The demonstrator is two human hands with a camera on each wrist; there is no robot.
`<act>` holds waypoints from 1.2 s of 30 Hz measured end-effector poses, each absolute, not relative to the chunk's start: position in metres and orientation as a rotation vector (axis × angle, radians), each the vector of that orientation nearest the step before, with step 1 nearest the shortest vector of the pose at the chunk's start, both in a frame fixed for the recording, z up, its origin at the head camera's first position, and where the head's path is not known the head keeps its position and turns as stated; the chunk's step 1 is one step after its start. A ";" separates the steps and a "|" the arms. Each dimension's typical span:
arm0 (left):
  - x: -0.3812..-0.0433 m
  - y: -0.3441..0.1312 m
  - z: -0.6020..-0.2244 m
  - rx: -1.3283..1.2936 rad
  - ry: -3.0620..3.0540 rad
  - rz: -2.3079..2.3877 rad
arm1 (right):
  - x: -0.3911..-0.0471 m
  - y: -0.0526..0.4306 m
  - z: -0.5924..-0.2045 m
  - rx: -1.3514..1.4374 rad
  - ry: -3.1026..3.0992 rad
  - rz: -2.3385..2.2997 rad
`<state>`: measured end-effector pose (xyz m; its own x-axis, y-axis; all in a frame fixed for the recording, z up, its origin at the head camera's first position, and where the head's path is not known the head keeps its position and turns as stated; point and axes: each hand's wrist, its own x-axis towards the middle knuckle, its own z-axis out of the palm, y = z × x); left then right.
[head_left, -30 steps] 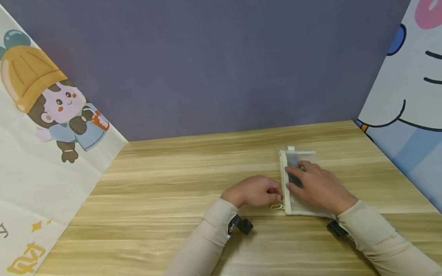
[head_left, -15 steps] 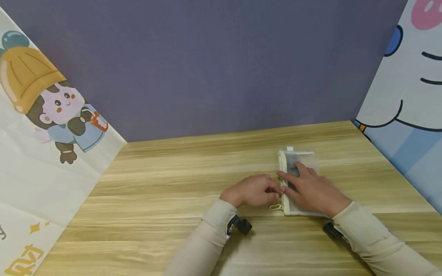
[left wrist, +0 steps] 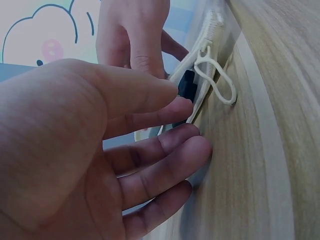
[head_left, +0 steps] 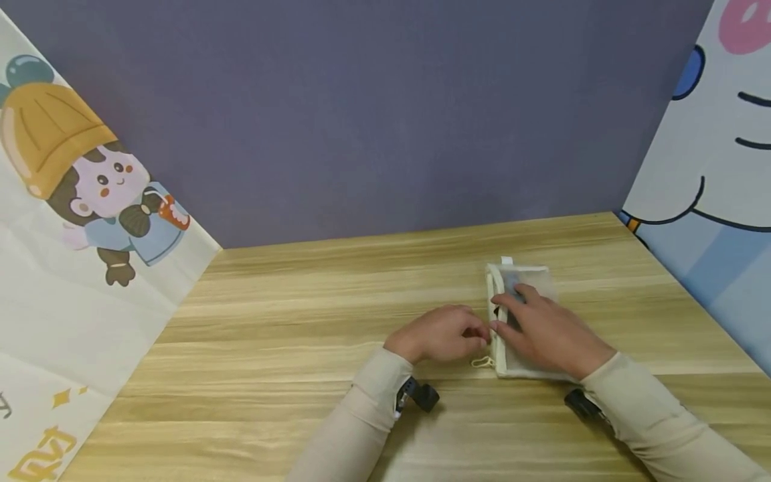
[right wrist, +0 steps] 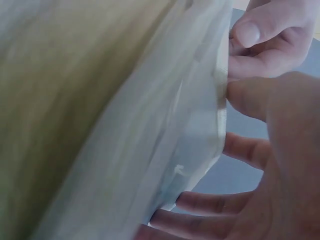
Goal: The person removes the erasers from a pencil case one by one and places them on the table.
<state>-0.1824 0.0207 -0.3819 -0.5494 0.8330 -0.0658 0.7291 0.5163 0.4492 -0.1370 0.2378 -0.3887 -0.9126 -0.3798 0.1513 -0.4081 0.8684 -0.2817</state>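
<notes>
A translucent zip pouch [head_left: 530,365] with a cream zipper edge lies at the right of the table. Between the two zipper edges a dark object [left wrist: 187,87] shows inside; most of it is hidden. My left hand [head_left: 442,335] is at the pouch's left side, its thumb and index finger drawn together at the zipper edge. Spread over the top of the pouch is my right hand [head_left: 551,335], with thumb and index fingertips at the upper zipper edge. In the right wrist view its fingers lie along the translucent side. A cream cord pull [left wrist: 220,80] hangs from the zipper's near end.
The wooden table [head_left: 289,321] meets a purple-grey back panel [head_left: 385,120]. Printed cartoon panels stand at the left [head_left: 54,321] and right [head_left: 717,174]. Each wrist wears a small black camera, the left one [head_left: 424,396] and the right one [head_left: 581,404].
My right index finger and thumb reached left to the zipper edge, then drew back slightly. A gap with something dark now shows between the edges. My left hand has stayed nearly still.
</notes>
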 end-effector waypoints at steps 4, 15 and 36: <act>-0.183 0.022 -0.382 1.327 2.492 0.534 | -0.138 0.241 -0.387 0.603 -2.950 0.546; -0.183 0.024 -0.382 1.327 2.522 0.487 | -0.147 0.254 -0.382 0.466 -2.972 0.794; -0.184 0.023 -0.384 1.337 2.555 0.471 | -0.154 0.265 -0.375 0.389 -2.969 0.827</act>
<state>-0.1840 0.0229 -0.3840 -0.5622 0.8258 -0.0449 0.7554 0.5349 0.3784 -0.1540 0.2650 -0.3751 -0.9681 -0.2297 0.0998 -0.2482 0.8272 -0.5042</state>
